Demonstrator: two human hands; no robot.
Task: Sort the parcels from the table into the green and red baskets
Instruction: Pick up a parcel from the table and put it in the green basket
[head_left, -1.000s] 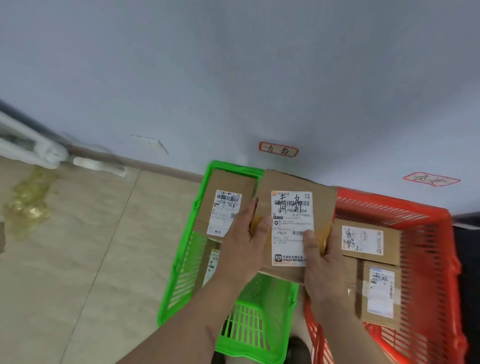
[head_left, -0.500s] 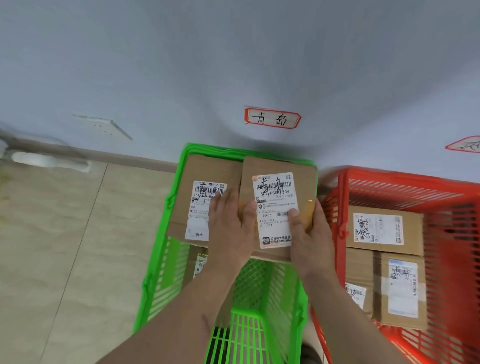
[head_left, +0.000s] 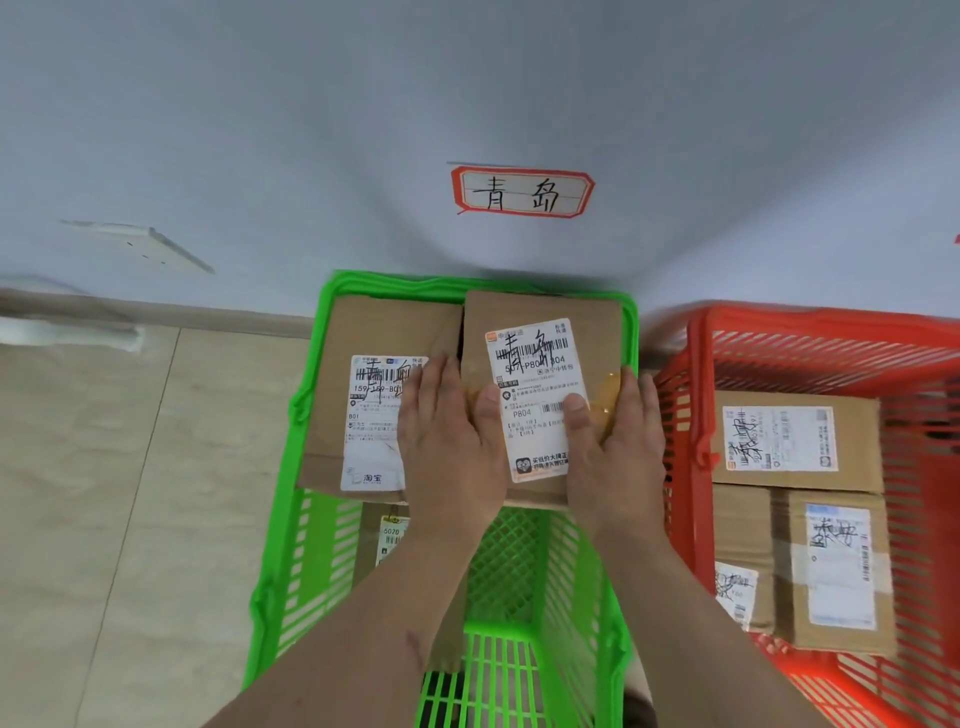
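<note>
I hold a brown cardboard parcel (head_left: 540, 332) with a white shipping label over the far right part of the green basket (head_left: 291, 525). My left hand (head_left: 452, 447) grips its left edge, thumb on the label. My right hand (head_left: 613, 447) grips its right edge, thumb on the label too. Beside it on the left, another labelled parcel (head_left: 363, 374) lies in the green basket, with a third one (head_left: 387, 540) partly hidden below. The red basket (head_left: 685, 410) on the right holds several labelled parcels (head_left: 795, 441).
Both baskets stand on the beige tiled floor (head_left: 130, 519) against a pale wall. A red-bordered handwritten tag (head_left: 522, 191) is stuck on the wall above the green basket. A wall socket plate (head_left: 140, 247) sits at the left.
Both hands have carried the parcel left and down, from above the gap between the baskets into the green basket beside the other parcel. The view has tilted toward the green basket.
</note>
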